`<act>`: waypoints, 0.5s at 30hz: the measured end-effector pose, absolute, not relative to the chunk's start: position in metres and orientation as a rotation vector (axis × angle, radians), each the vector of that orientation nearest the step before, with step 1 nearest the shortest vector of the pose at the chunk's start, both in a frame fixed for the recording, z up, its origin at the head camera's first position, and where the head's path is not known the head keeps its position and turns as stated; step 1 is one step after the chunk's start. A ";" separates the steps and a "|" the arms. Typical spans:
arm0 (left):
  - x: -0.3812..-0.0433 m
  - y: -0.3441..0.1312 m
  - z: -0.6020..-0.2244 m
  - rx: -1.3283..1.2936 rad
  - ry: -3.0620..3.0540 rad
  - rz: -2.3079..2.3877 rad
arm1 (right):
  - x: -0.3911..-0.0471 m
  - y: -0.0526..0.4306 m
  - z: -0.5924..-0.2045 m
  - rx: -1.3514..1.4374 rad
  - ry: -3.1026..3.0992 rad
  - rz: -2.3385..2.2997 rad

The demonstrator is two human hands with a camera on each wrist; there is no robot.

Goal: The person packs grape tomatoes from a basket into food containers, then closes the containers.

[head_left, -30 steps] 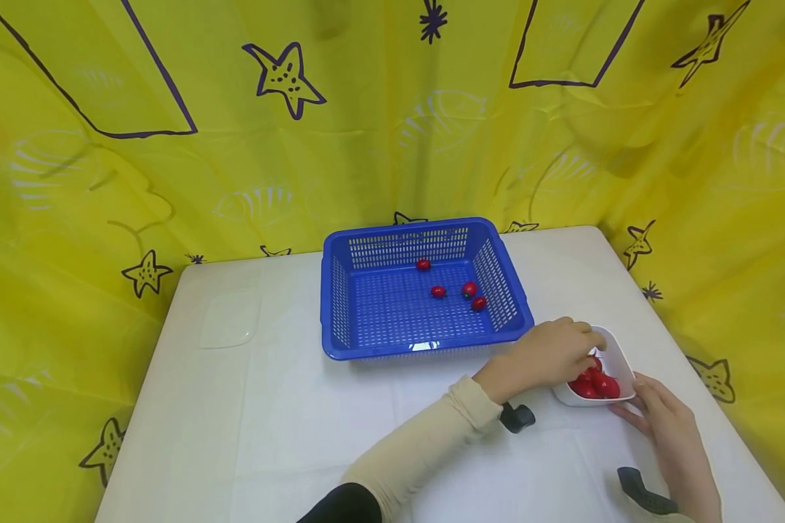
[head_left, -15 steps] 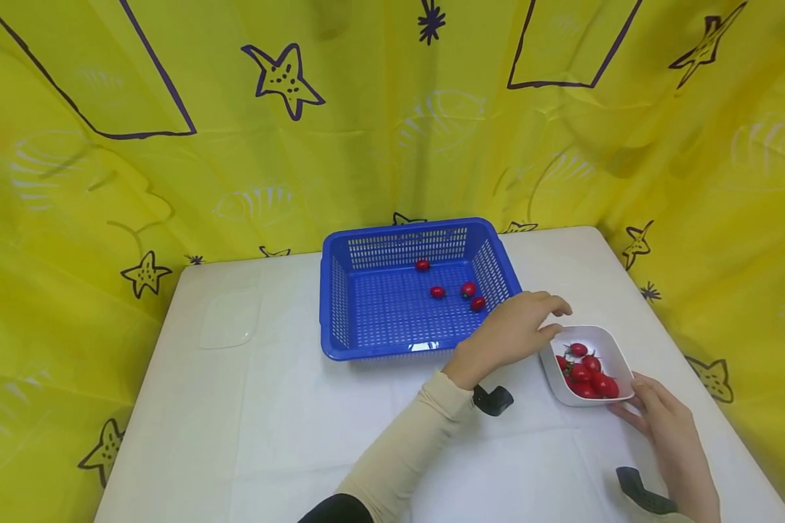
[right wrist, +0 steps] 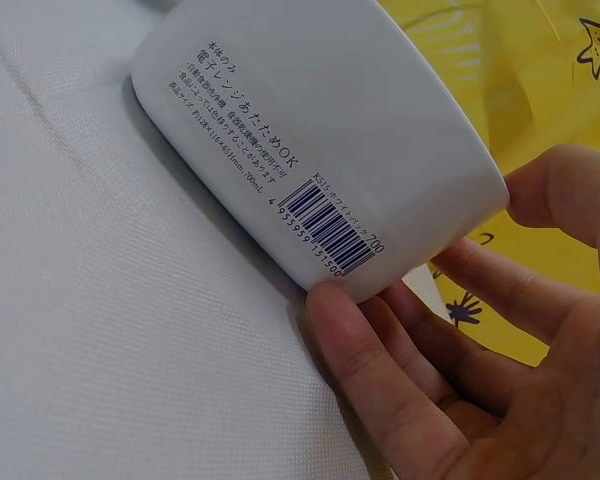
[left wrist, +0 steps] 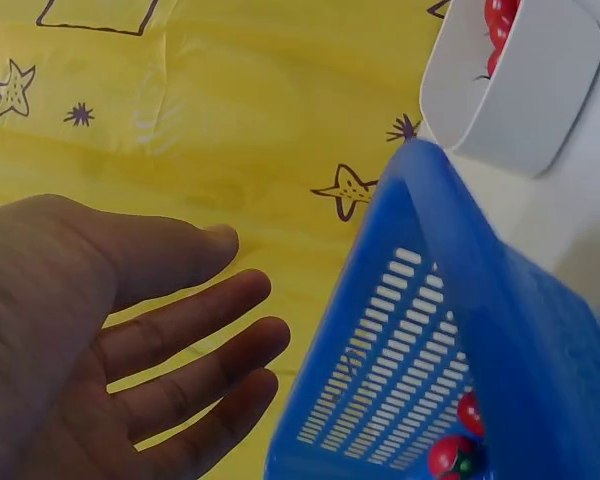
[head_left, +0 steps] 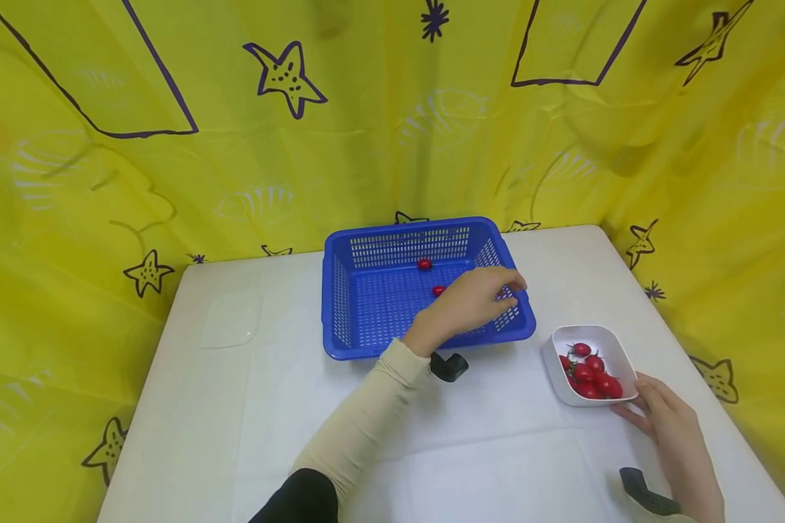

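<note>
My left hand (head_left: 467,303) is over the blue basket (head_left: 336,290), its fingers loosely bent with nothing between them. The left wrist view shows the thumb apart from the fingers (left wrist: 195,300) beside the basket wall. Red cherry tomatoes (head_left: 424,264) lie in the basket, some of them hidden behind the hand. With my right hand (head_left: 674,428) I grip the near right corner of a white plastic container (head_left: 562,392), one finger at its rim and others under its lower edge. Several cherry tomatoes (head_left: 585,373) with green stems sit inside it.
A clear, flat lid-like piece (head_left: 229,319) lies on the left of the white-covered table (head_left: 288,436). A yellow curtain (head_left: 366,160) with drawn stars closes off the back and both sides. Printed text and a barcode (right wrist: 328,228) show on the container's side.
My left hand has come out of the white container and moved left over the blue basket. The right hand has stayed on the container's corner.
</note>
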State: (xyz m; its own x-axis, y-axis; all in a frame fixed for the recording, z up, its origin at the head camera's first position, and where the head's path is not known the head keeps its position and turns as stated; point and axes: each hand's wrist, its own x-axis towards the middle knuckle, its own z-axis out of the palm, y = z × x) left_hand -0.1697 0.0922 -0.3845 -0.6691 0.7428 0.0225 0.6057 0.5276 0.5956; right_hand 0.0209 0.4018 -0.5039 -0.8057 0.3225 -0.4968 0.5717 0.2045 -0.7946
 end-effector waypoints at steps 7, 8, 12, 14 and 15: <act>-0.192 0.078 -0.383 1.192 2.488 0.792 | 0.021 0.401 -0.503 0.871 2.236 -1.646; -0.196 0.076 -0.383 1.204 2.481 0.772 | 0.021 0.401 -0.503 0.871 2.235 -1.649; -0.211 0.070 -0.385 1.237 2.456 0.719 | 0.021 0.401 -0.503 0.879 2.239 -1.639; -0.218 0.067 -0.386 1.242 2.444 0.706 | 0.020 0.401 -0.503 0.885 2.242 -1.632; -0.221 0.066 -0.386 1.243 2.441 0.701 | 0.020 0.401 -0.503 0.887 2.242 -1.629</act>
State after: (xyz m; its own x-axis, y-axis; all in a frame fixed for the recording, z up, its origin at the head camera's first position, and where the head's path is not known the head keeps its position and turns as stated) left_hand -0.2214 0.0660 -0.3865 -0.5740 0.8171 -0.0539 0.6640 0.5030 0.5533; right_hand 0.0200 0.4009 -0.5026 -0.7898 0.3351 -0.5137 0.5922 0.1984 -0.7810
